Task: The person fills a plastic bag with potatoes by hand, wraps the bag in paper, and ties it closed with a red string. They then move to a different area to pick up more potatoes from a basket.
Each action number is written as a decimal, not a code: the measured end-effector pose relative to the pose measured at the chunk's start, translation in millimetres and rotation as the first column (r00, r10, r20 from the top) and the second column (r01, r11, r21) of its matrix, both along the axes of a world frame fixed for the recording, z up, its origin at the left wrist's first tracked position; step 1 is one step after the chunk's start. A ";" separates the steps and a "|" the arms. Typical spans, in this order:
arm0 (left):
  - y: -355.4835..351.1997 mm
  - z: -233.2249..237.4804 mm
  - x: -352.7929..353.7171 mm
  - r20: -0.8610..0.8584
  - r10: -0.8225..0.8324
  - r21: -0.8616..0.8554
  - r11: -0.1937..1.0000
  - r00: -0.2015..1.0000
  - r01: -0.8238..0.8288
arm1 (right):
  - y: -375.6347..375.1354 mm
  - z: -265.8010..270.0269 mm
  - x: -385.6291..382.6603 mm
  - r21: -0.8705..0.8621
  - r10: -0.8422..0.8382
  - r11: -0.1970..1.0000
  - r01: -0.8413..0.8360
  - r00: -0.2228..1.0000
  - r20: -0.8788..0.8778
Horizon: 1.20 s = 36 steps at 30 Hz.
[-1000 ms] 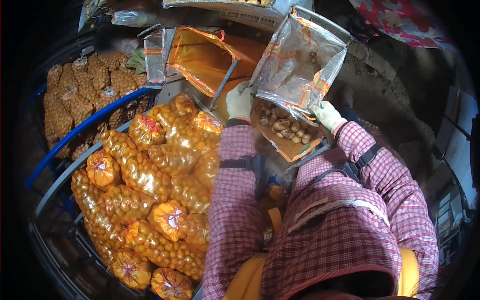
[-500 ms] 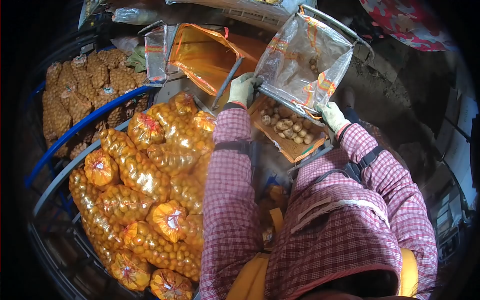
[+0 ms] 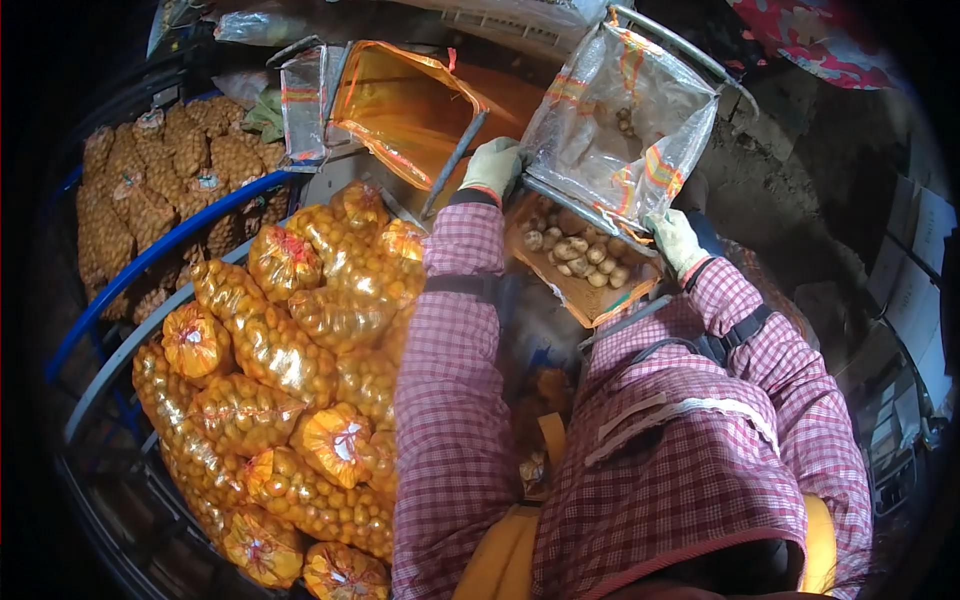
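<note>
A clear plastic bag (image 3: 600, 135) with orange stripes hangs open on a metal frame (image 3: 690, 52), a few small potatoes (image 3: 626, 121) inside it. My left hand (image 3: 493, 168), in a pale glove, is closed at the bag's near left corner by the bar. At the near right corner, my gloved right hand (image 3: 676, 240) pinches the bag's edge. Just below, on my side of the bar, an orange mesh bag (image 3: 570, 292) hangs open with several potatoes (image 3: 590, 262) in it. The fingertips of both hands are partly hidden.
Left of my left hand, an orange bag (image 3: 395, 95) hangs open on another frame. Filled orange bags of potatoes (image 3: 270, 340) are piled at left behind a curved rail (image 3: 170, 245). Beyond it lie brown mesh sacks (image 3: 170, 180). Camouflage cloth (image 3: 815, 40) shows at top right.
The view has shifted slightly. Both hands stay at the same bag corners; my right hand and the clear bag sit a little further right in view.
</note>
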<state>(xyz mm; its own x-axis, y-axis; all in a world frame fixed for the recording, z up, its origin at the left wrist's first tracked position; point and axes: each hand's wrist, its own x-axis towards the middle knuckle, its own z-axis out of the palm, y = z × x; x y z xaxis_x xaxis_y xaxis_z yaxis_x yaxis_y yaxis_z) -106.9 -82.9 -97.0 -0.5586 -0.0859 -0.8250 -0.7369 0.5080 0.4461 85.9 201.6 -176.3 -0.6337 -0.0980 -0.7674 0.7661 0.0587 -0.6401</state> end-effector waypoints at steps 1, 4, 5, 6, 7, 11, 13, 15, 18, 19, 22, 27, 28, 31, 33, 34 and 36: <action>-12.4 -22.7 -0.2 -0.096 -0.138 -0.007 0.990 0.986 0.138 | 1.4 0.3 -0.1 -0.047 -0.018 0.999 0.018 1.000 -0.002; -8.9 -24.4 -4.7 -0.102 -0.244 -0.024 0.970 0.964 0.243 | -0.3 -10.7 4.9 -0.089 -0.120 0.989 0.120 0.993 0.006; -3.5 -15.0 -6.7 -0.012 -0.212 -0.032 0.977 0.977 0.211 | -1.3 -12.4 5.1 -0.100 -0.121 0.987 0.122 0.993 0.018; -3.6 -8.9 -9.3 -0.010 -0.211 -0.033 0.977 0.977 0.211 | -4.0 -8.1 2.4 -0.115 -0.120 0.986 0.122 0.992 0.029; -3.7 -3.5 -15.3 -0.122 -0.727 -0.248 0.681 0.675 0.689 | -5.7 -4.4 -1.4 -0.113 -0.122 0.986 0.124 0.992 0.027; 4.3 -12.5 -18.3 -0.063 -0.994 -0.488 0.106 0.086 0.866 | -7.3 22.6 -12.8 -0.220 -0.147 0.965 0.147 0.989 0.016; 5.0 -8.9 -19.6 -0.085 -0.991 -0.460 0.130 0.102 0.878 | -7.4 19.1 -12.0 -0.259 -0.169 0.953 0.159 0.986 -0.017; 6.9 1.4 -15.0 -0.138 -0.921 -0.334 0.390 0.365 0.858 | -5.5 2.7 -6.6 -0.305 -0.189 0.934 0.184 0.982 0.014; 6.5 24.9 -16.3 -0.198 -0.852 -0.152 0.516 0.485 0.843 | -4.0 11.7 -8.9 -0.357 -0.220 0.906 0.227 0.973 0.061; 3.1 27.0 -16.1 -0.254 -0.798 -0.073 0.579 0.546 0.812 | -5.0 18.4 -13.2 -0.364 -0.230 0.900 0.242 0.970 0.075; -7.8 17.4 -19.7 -0.386 -0.773 -0.042 0.559 0.503 0.828 | -5.3 16.8 -18.1 -0.287 -0.170 0.941 0.180 0.984 0.058; -7.3 -2.5 -19.1 -0.292 -0.938 -0.384 0.293 0.186 0.875 | -18.0 -5.5 -27.3 -0.085 0.019 0.996 -0.020 1.000 -0.016; -9.1 -4.9 -16.9 -0.297 -0.937 -0.389 0.292 0.182 0.874 | -14.2 0.4 -27.2 -0.080 0.016 0.997 -0.018 1.000 -0.023; -17.6 -19.0 -10.1 -0.197 -0.557 0.162 0.793 0.807 0.587 | -2.6 12.0 -21.8 -0.319 -0.025 0.948 0.010 0.999 -0.043; -9.1 -6.4 1.1 -0.018 -0.259 0.347 0.904 0.966 0.249 | 6.0 15.3 -21.4 -0.385 -0.104 0.912 0.138 0.989 0.106; 1.7 11.1 2.4 0.202 0.053 0.438 0.888 0.978 -0.139 | 7.9 17.5 -23.8 -0.398 -0.140 0.896 0.199 0.975 0.171; 8.6 22.3 0.2 0.327 0.300 0.433 0.795 0.896 -0.424 | 7.1 25.6 -29.1 -0.431 -0.221 0.854 0.293 0.953 0.209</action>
